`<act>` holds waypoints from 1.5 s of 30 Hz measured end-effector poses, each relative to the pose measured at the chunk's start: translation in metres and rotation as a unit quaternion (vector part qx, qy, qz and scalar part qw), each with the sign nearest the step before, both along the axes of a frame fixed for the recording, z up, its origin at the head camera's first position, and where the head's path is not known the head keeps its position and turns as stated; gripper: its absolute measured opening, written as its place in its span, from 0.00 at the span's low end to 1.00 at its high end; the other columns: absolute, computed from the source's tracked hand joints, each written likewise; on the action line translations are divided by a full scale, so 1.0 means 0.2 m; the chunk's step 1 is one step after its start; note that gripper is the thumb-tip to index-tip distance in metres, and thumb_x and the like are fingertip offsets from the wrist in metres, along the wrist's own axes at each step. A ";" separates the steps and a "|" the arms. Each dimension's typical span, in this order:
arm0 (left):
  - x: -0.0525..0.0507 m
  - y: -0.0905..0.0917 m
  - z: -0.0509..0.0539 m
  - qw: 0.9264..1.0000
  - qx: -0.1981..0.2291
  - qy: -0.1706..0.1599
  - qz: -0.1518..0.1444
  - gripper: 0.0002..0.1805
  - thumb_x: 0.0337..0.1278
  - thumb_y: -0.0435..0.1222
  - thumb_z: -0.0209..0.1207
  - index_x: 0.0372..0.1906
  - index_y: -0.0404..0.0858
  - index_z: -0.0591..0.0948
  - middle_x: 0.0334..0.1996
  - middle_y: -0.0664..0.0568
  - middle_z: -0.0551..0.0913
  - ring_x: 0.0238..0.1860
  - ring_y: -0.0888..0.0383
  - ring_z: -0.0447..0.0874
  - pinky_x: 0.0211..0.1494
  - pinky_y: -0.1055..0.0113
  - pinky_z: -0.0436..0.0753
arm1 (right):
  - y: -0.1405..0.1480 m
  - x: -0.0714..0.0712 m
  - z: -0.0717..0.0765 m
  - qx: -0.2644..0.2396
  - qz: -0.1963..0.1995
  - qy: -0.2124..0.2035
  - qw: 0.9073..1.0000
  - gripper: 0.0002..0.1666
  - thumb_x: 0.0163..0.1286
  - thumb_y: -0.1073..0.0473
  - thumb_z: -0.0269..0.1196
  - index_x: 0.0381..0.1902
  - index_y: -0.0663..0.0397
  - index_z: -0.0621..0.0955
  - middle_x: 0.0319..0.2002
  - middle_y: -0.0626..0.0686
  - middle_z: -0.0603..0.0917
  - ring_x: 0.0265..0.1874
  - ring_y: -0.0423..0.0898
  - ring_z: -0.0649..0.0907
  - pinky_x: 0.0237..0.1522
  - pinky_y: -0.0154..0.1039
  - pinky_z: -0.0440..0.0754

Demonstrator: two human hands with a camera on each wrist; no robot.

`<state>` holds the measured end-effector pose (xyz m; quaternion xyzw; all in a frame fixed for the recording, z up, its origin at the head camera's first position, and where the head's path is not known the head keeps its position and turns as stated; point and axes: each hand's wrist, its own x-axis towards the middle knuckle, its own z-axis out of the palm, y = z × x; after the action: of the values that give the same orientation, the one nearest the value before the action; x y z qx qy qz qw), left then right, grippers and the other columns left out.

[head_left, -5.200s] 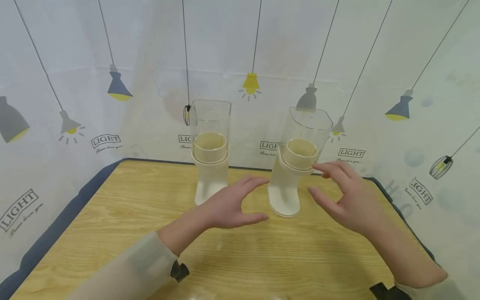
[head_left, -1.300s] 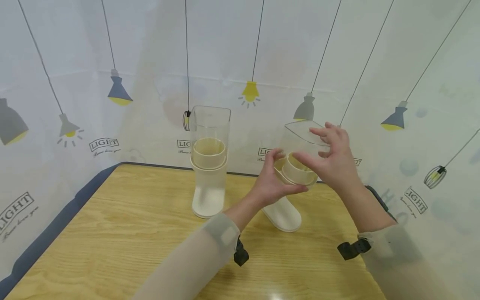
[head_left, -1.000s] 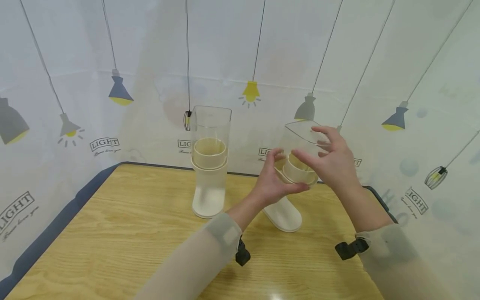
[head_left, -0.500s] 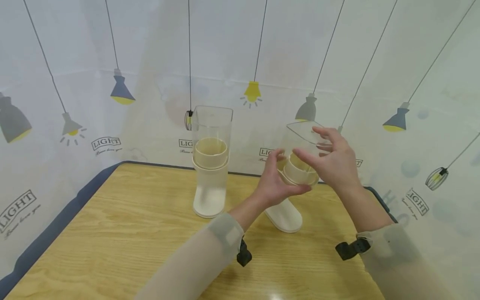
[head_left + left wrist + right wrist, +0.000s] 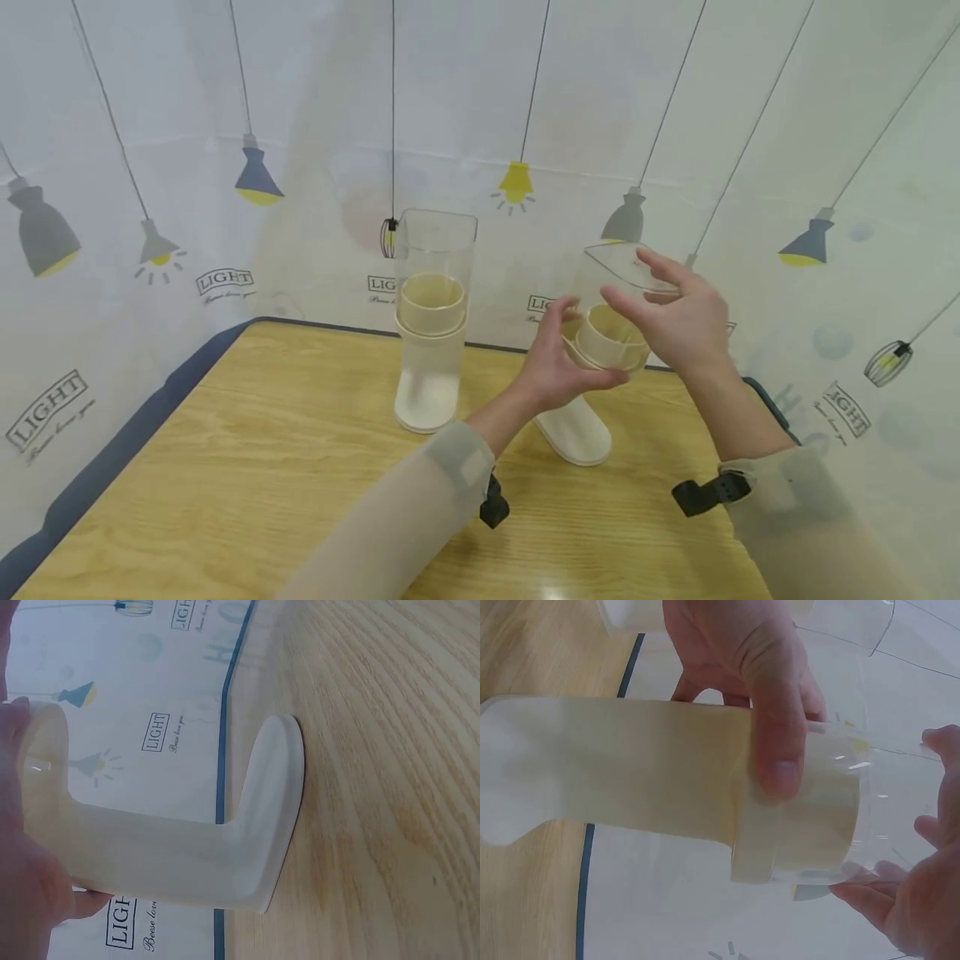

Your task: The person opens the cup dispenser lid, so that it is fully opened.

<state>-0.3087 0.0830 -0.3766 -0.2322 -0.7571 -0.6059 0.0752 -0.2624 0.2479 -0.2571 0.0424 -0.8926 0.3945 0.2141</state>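
Note:
A cream dispenser-like stand (image 5: 576, 435) rests upright on the table at right, turned at an angle. Fitted into its upper ring is a clear container (image 5: 602, 275) with a pointed rim and a cream collar (image 5: 600, 337) inside. My left hand (image 5: 557, 367) grips the ring from the left, its thumb across the front, as the right wrist view also shows. My right hand (image 5: 686, 325) holds the clear container from the right, thumb in front and fingers around its upper wall. In the left wrist view the stand (image 5: 157, 851) has its foot flat on the wood.
A matching stand (image 5: 427, 392) with a clear container (image 5: 437, 246) stands upright to the left, apart from the hands. The wooden table (image 5: 247, 467) has a dark blue edge (image 5: 172, 387). Behind rises a pale curtain (image 5: 330, 108) printed with lamps.
Earlier both hands were apart from the right dispenser; now both hold it, and its foot is turned. Over the last second the hands barely move, while the head view shifts slightly.

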 end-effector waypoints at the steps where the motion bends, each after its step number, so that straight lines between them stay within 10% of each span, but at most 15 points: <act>1: 0.00 0.00 0.00 1.000 -0.001 0.003 0.000 0.68 0.41 0.48 0.89 0.85 0.55 0.55 0.77 0.47 0.71 0.74 0.52 0.74 0.71 0.55 0.81 | 0.00 0.00 0.00 -0.002 0.000 -0.003 1.000 0.46 0.68 0.32 0.75 0.81 0.27 0.74 0.80 0.56 0.76 0.68 0.64 0.86 0.61 0.62 0.87; 14: 0.00 0.01 0.00 1.000 -0.011 0.014 0.004 0.68 0.41 0.47 0.89 0.84 0.52 0.56 0.77 0.47 0.71 0.76 0.52 0.73 0.72 0.56 0.80 | -0.01 0.02 -0.05 -0.031 0.016 0.022 0.999 0.51 0.64 0.35 0.81 0.80 0.35 0.74 0.84 0.54 0.68 0.74 0.66 0.80 0.63 0.69 0.85; 38: -0.01 -0.02 0.01 0.999 -0.034 0.010 -0.010 0.68 0.41 0.47 0.89 0.85 0.52 0.56 0.75 0.47 0.73 0.72 0.52 0.75 0.74 0.52 0.79 | -0.08 0.03 -0.04 -0.038 -0.042 0.047 0.997 0.42 0.65 0.36 0.79 0.75 0.31 0.81 0.76 0.57 0.76 0.64 0.61 0.87 0.48 0.41 0.84; 45: -0.01 -0.03 0.01 0.999 -0.037 0.013 -0.015 0.68 0.41 0.47 0.89 0.84 0.51 0.55 0.75 0.46 0.74 0.70 0.52 0.77 0.72 0.53 0.80 | -0.11 0.04 -0.04 0.013 -0.041 0.094 0.995 0.39 0.65 0.39 0.78 0.74 0.37 0.84 0.73 0.64 0.77 0.59 0.63 0.88 0.55 0.54 0.87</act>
<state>-0.3111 0.0766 -0.3742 -0.2537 -0.7744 -0.5758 0.0672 -0.2544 0.2263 -0.2657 0.0454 -0.8744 0.3682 0.3126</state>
